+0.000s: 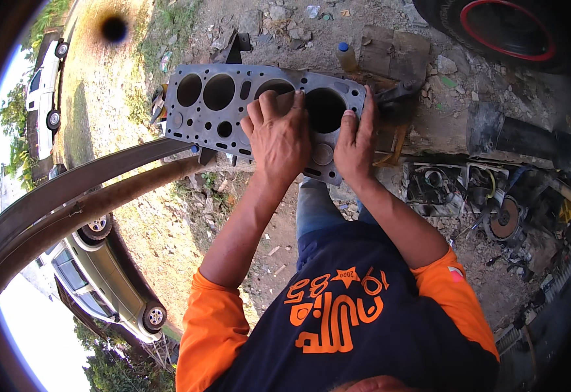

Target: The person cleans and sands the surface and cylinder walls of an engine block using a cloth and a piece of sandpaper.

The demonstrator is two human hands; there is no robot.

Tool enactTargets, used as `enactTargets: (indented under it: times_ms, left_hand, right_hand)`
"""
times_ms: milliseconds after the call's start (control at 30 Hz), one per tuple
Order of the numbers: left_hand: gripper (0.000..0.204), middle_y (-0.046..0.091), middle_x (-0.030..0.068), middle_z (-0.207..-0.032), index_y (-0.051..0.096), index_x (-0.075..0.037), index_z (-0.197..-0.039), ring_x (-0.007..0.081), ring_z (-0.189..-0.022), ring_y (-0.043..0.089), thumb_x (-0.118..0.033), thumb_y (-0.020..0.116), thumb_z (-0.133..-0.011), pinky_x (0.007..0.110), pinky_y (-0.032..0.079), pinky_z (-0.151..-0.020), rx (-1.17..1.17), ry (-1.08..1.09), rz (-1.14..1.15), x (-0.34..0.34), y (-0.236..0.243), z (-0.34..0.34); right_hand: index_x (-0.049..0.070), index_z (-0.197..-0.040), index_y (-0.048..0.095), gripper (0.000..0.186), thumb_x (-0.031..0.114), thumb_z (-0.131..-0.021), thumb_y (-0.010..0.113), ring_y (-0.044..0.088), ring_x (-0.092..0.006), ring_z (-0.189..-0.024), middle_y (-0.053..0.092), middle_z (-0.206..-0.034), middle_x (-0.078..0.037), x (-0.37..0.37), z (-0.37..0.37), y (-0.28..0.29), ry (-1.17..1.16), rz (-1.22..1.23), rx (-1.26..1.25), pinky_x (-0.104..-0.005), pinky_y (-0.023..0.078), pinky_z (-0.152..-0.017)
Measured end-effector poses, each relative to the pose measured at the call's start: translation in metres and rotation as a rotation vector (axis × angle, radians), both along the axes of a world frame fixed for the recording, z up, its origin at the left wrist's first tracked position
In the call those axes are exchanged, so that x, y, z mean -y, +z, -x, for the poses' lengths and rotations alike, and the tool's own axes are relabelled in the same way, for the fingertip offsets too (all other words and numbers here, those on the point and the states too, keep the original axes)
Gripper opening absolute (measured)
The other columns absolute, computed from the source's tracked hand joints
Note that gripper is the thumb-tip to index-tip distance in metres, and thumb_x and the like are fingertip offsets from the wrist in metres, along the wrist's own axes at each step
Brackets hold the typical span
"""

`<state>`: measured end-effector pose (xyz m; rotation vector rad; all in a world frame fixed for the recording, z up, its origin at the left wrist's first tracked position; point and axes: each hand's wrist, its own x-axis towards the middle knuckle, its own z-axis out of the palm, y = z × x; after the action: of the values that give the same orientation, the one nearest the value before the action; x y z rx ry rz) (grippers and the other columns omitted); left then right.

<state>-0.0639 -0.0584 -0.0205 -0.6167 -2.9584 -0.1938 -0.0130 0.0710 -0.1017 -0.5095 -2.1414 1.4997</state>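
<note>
A grey metal engine block [200, 124] lies in front of me, its flat top face up, with several large round bores and many small holes. My left hand [277, 134] rests on the top face beside the third bore from the left, fingers curled and closed. Its fingertips are partly hidden, and I cannot make out whether something small is under them. At the block's right end, my right hand [356, 140] is closed round the edge, thumb on top near the rightmost bore [325, 110] and fingers along the end face.
A metal beam [102, 166] and a rusty pipe [109, 196] run left from the block. Beyond it stands a small blue-capped bottle [347, 57]. A red-rimmed wheel [507, 29] is at upper right; machine parts [504, 215] lie at right. Parked vehicles [106, 281] stand left.
</note>
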Motion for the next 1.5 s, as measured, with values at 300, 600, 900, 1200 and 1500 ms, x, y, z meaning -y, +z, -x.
enactTargets:
  times_ms: [300,600,900,1200,1500]
  left_hand:
    - [0.039,0.058,0.0184,-0.135,0.074,-0.021,-0.138,0.0401,-0.125,0.051,-0.028,0.066,-0.101,0.052,0.039,-0.101,0.048,-0.022,-0.049,0.002,0.002,0.002]
    - [0.041,0.056,0.0204,-0.137,0.073,-0.019,-0.139,0.0410,-0.124,0.050,-0.029,0.066,-0.100,0.052,0.038,-0.101,0.108,-0.043,-0.049,0.009,0.008,0.004]
    - [0.040,0.057,0.0210,-0.133,0.072,-0.018,-0.139,0.0412,-0.123,0.051,-0.027,0.065,-0.101,0.052,0.039,-0.098,0.071,-0.071,-0.074,0.007,0.006,0.009]
    - [0.040,0.056,0.0214,-0.132,0.072,-0.018,-0.139,0.0411,-0.122,0.051,-0.024,0.064,-0.101,0.052,0.039,-0.097,0.103,-0.026,-0.070,0.003,0.007,0.006]
    - [0.039,0.057,0.0204,-0.133,0.073,-0.018,-0.138,0.0413,-0.122,0.051,-0.027,0.065,-0.101,0.054,0.039,-0.098,0.099,-0.014,-0.116,0.001,0.003,0.010]
  right_hand:
    - [-0.010,-0.161,0.034,0.057,0.012,-0.110,0.048,0.046,-0.0491,-0.146,0.044,-0.158,-0.035,-0.005,-0.003,0.006,0.024,0.104,0.061,-0.0505,0.036,-0.122]
    - [-0.010,-0.160,0.036,0.056,0.013,-0.111,0.048,0.048,-0.0469,-0.147,0.047,-0.158,-0.034,-0.006,-0.005,0.004,0.027,0.086,0.076,-0.0487,0.036,-0.123]
    - [-0.010,-0.162,0.034,0.056,0.011,-0.112,0.047,0.047,-0.0437,-0.149,0.045,-0.160,-0.034,-0.007,-0.003,0.016,0.033,0.135,0.099,-0.0455,0.036,-0.124]
    - [-0.011,-0.162,0.033,0.056,0.011,-0.112,0.047,0.050,-0.0413,-0.146,0.047,-0.158,-0.034,-0.005,-0.004,0.024,0.035,0.111,0.105,-0.0436,0.039,-0.121]
    - [-0.010,-0.162,0.033,0.056,0.011,-0.112,0.046,0.055,-0.0408,-0.141,0.050,-0.154,-0.034,-0.005,-0.003,0.021,0.032,0.075,0.100,-0.0443,0.042,-0.118]
